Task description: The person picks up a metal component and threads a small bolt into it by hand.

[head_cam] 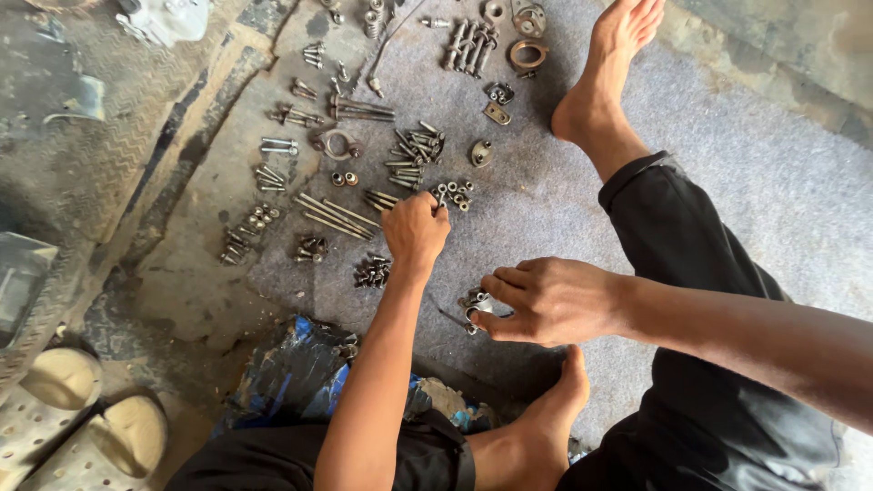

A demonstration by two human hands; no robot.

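Left hand (416,229) pinched shut near small steel nuts (453,194) on grey floor mat (764,182); contents unclear. Right hand (546,300) closes on loose metal fittings (473,305). Risk: knocking sorted bolt groups (411,153) together.

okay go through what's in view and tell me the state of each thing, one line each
Left hand: closed, at the small nuts.
Right hand: pinching a small metal part.
Bolts: sorted in piles on the mat.
Sandals: off, lying side by side.

No packages, labels, signs or screens (only loose hardware).
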